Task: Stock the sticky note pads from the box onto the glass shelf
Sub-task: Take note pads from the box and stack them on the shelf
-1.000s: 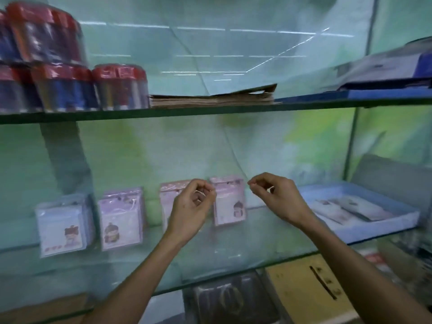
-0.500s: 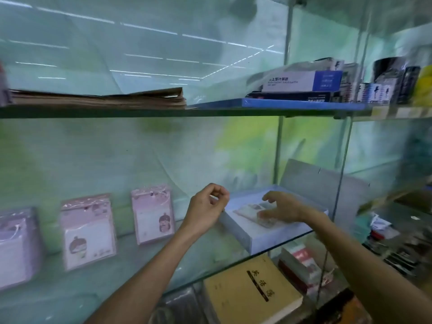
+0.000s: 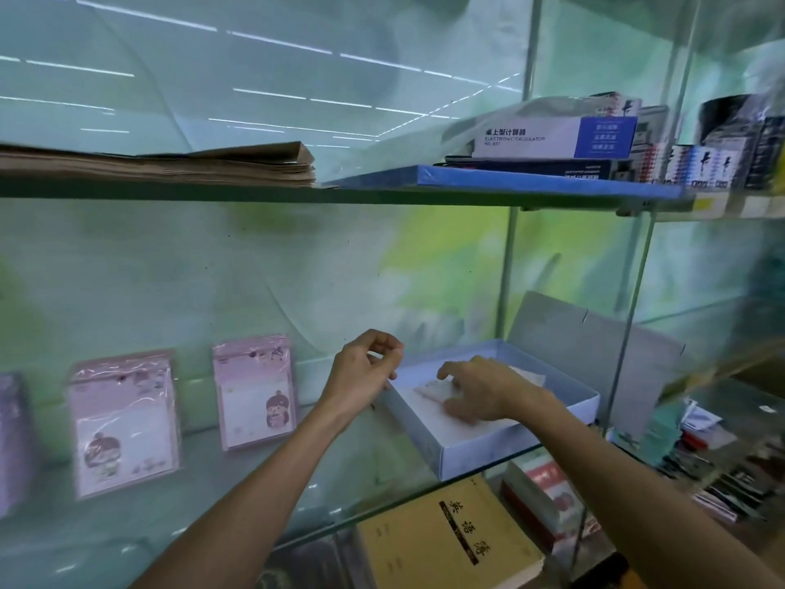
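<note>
Two pink sticky note pads (image 3: 254, 393) (image 3: 123, 423) stand upright against the back wall on the glass shelf (image 3: 238, 499), and a purple one (image 3: 9, 440) shows at the left edge. At the shelf's right end lies the open pale blue box (image 3: 509, 457). My right hand (image 3: 480, 391) is inside it, fingers spread over a flat wrapped pad (image 3: 431, 391); whether it grips the pad is blurred. My left hand (image 3: 365, 371) hovers at the box's left rim, fingers curled together with nothing in them.
The box's grey lid (image 3: 594, 346) stands up behind it. A glass divider with a metal post (image 3: 628, 325) bounds the shelf on the right. Above are brown paper sheets (image 3: 191, 163) and a calculator box (image 3: 552, 138). A yellow book (image 3: 446, 542) lies below.
The view swung right, toward the box. My right hand left the standing pads and reached down into the box; my left hand followed to the box's left rim.
</note>
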Tool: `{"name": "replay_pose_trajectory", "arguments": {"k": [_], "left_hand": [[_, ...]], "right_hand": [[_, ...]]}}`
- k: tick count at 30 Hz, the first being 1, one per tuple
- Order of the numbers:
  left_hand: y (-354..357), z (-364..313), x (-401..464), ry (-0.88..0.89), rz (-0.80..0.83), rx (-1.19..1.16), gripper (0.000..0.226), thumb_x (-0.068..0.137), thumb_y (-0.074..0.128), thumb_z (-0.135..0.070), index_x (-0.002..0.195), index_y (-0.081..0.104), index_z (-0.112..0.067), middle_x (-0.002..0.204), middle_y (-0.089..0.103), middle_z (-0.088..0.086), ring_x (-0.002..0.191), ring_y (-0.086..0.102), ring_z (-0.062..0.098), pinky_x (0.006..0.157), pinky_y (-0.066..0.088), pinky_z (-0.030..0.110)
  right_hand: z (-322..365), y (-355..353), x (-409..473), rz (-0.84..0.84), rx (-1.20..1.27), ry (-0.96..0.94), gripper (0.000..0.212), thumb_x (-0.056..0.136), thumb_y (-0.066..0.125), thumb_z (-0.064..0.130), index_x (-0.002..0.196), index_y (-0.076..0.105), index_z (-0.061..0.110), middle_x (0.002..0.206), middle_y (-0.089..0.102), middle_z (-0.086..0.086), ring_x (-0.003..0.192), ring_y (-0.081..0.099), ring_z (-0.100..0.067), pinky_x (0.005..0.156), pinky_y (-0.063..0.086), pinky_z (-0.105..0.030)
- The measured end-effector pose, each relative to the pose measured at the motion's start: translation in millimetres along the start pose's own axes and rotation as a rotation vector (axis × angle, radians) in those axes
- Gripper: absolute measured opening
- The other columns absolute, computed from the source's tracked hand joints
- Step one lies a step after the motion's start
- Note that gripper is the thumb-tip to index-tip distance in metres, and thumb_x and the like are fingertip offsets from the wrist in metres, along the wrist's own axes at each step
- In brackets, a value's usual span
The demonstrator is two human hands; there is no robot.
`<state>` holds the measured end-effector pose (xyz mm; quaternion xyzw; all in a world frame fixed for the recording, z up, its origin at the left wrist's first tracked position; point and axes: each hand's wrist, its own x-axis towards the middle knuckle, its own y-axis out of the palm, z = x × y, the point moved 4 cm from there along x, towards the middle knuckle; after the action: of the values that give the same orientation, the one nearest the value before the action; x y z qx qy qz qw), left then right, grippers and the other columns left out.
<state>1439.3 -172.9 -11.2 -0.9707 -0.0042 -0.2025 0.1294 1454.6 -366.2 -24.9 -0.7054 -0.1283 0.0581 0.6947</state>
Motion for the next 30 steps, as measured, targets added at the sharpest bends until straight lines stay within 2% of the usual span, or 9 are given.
{"name": "replay_pose_trajectory", "arguments": {"k": [2, 3, 5, 10, 15, 18, 23, 26, 30], "left_hand": [[-1.4, 0.5, 2.1, -0.016, -0.006, -0.012, 0.004, 0.090, 0.063, -0.016, 0.090, 0.067, -0.017, 0.085, 0.065, 0.002, 0.060, 0.064, 0.009, 0.060, 0.053, 0.027], [-2.1, 0.9, 3.0, -0.017, -0.007, -0.015, 0.004, 0.089, 0.063, -0.016, 0.089, 0.067, -0.017, 0.084, 0.065, 0.003, 0.061, 0.064, 0.010, 0.061, 0.053, 0.028], [-4.2, 0.8, 3.4, -0.019, -0.012, -0.023, 0.005, 0.089, 0.063, -0.014, 0.090, 0.067, -0.016, 0.083, 0.065, 0.003, 0.062, 0.063, 0.012, 0.063, 0.053, 0.031], [-8.5, 0.8, 3.5, -0.021, -0.029, -0.052, 0.006, 0.088, 0.063, -0.012, 0.089, 0.067, -0.016, 0.082, 0.065, 0.003, 0.060, 0.062, 0.011, 0.067, 0.056, 0.038], [-10.5, 2.3, 2.7, -0.014, -0.032, -0.042, 0.007, 0.089, 0.062, -0.011, 0.091, 0.067, -0.017, 0.082, 0.066, 0.004, 0.059, 0.060, 0.010, 0.064, 0.052, 0.027], [-9.6, -1.5, 3.3, 0.185, -0.031, 0.172, 0.020, 0.087, 0.063, -0.008, 0.101, 0.064, -0.021, 0.102, 0.063, -0.003, 0.078, 0.060, 0.010, 0.070, 0.048, 0.017], [-8.7, -8.1, -2.6, 0.672, 0.067, 0.590, 0.051, 0.086, 0.067, -0.010, 0.135, 0.054, -0.017, 0.139, 0.050, -0.001, 0.128, 0.045, 0.010, 0.108, 0.033, 0.020], [-11.9, -11.9, -10.0, 0.844, 0.088, 0.688, 0.055, 0.083, 0.072, -0.009, 0.135, 0.056, -0.014, 0.138, 0.057, 0.002, 0.130, 0.049, 0.017, 0.109, 0.037, 0.028], [-22.8, -15.3, -20.6, 0.934, 0.043, 0.617, 0.044, 0.080, 0.067, 0.004, 0.122, 0.067, -0.008, 0.124, 0.067, 0.007, 0.117, 0.058, 0.018, 0.104, 0.042, 0.025]], "right_hand": [[6.7, -6.6, -2.5, -0.043, -0.069, -0.043, 0.034, 0.088, 0.053, 0.039, 0.119, 0.058, 0.026, 0.113, 0.063, -0.006, 0.103, 0.058, -0.032, 0.078, 0.043, -0.036], [9.1, -10.0, -4.0, -0.069, -0.110, -0.058, 0.019, 0.087, 0.051, 0.033, 0.099, 0.062, 0.022, 0.094, 0.061, -0.008, 0.090, 0.056, -0.034, 0.070, 0.039, -0.035], [11.0, -18.2, -6.9, -0.128, -0.182, -0.060, 0.014, 0.085, 0.047, 0.020, 0.072, 0.044, 0.016, 0.067, 0.041, -0.007, 0.071, 0.043, -0.031, 0.058, 0.027, -0.034], [-9.9, -34.3, -6.2, -0.370, -0.162, 0.064, 0.025, 0.097, 0.038, 0.028, 0.079, 0.043, 0.013, 0.085, 0.062, -0.017, 0.076, 0.059, -0.038, 0.062, 0.034, -0.035], [-40.6, -40.5, -2.2, -0.488, 0.217, 0.200, 0.026, 0.093, 0.044, 0.012, 0.102, 0.069, 0.011, 0.102, 0.072, -0.014, 0.089, 0.065, -0.037, 0.073, 0.053, -0.039], [-39.2, -55.0, -5.7, -0.552, 0.504, 0.207, 0.028, 0.091, 0.049, 0.006, 0.106, 0.073, 0.006, 0.109, 0.072, -0.008, 0.098, 0.066, -0.026, 0.082, 0.049, -0.025], [-17.1, -56.3, -9.4, -0.373, 1.094, 0.244, 0.019, 0.090, 0.057, 0.004, 0.098, 0.074, 0.005, 0.081, 0.072, -0.008, 0.063, 0.064, -0.017, 0.050, 0.052, -0.021], [-2.3, -48.1, -7.1, -0.263, 1.293, 0.217, 0.016, 0.089, 0.061, 0.004, 0.099, 0.073, -0.002, 0.080, 0.074, -0.013, 0.060, 0.067, -0.019, 0.054, 0.054, -0.025], [12.9, -40.6, -3.9, -0.193, 1.408, 0.202, 0.019, 0.088, 0.064, 0.005, 0.101, 0.071, -0.007, 0.093, 0.073, -0.022, 0.074, 0.067, -0.026, 0.065, 0.056, -0.032]]}}
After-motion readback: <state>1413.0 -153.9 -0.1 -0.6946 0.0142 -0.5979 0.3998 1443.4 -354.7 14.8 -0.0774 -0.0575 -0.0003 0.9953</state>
